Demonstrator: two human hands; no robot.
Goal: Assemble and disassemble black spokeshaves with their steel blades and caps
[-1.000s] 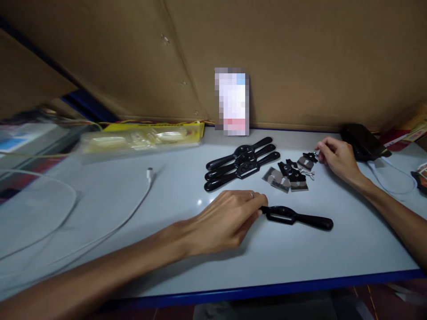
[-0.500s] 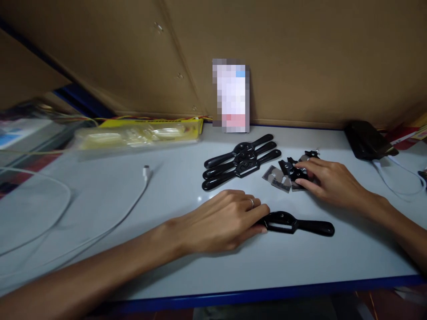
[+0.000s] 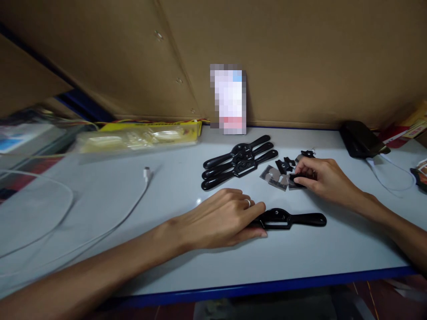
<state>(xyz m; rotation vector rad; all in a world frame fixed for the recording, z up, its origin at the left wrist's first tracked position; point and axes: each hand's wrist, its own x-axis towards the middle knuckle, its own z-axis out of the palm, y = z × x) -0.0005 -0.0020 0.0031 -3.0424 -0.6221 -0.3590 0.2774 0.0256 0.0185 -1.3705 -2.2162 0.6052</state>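
Note:
My left hand [image 3: 230, 218] is closed on one handle of a black spokeshave body [image 3: 278, 213], which lies on the table near its front edge, its other handle pointing right. My right hand [image 3: 320, 175] pinches a small black metal plate [image 3: 296, 177] just above the loose parts; the fingers hide some of it. Around those fingertips lie flat grey blades [image 3: 273, 178] with slots and more black lever caps [image 3: 284, 165]. Behind my left hand, three black spokeshaves [image 3: 238, 163] rest side by side, handles slanting up to the right.
A blurred phone-like screen [image 3: 231, 100] leans on the cardboard wall [image 3: 300, 66]. Clear plastic packaging [image 3: 136, 138] lies at the back left. A white cable [image 3: 145, 182] curls across the left side. At the back right sits a black device [image 3: 363, 140] with a white cord.
My right hand's fingers have closed around a black plate and shifted it slightly. My left hand stays on the spokeshave. The view has moved a little.

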